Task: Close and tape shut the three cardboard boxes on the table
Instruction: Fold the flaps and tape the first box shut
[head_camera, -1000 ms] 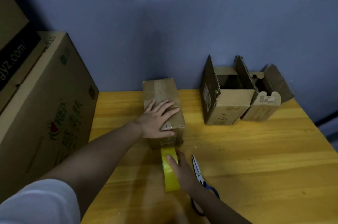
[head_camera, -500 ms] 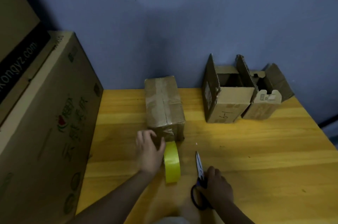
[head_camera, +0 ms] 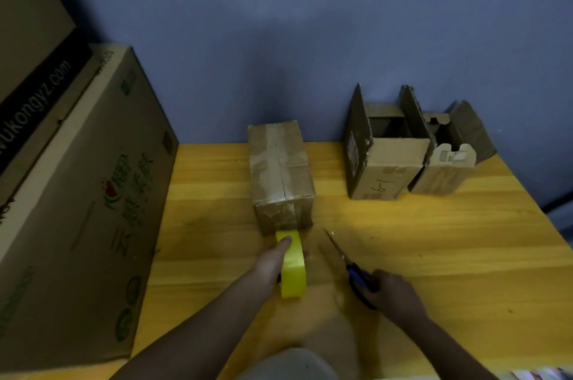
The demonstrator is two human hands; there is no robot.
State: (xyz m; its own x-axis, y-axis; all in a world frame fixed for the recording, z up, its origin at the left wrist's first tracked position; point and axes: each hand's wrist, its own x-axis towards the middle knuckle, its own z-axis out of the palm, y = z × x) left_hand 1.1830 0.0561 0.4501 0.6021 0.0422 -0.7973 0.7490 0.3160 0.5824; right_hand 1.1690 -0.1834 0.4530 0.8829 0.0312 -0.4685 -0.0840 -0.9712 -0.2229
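Risk lies in the cut: left hand holds the upright yellow tape roll against the closed brown cardboard box on the yellow wooden worktop, right hand gripping blue-handled scissors, so slack tape could fold onto itself.

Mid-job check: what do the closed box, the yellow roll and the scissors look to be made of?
Closed box: brown corrugated cardboard, matte, with glossier clear or tan tape strips along the top seam. Yellow roll: smooth, slightly shiny band, probably plastic packing tape; its core is hidden. Scissors: pale, reflective blades, likely metal; blue and black handles look like plastic, partly covered by the right hand.
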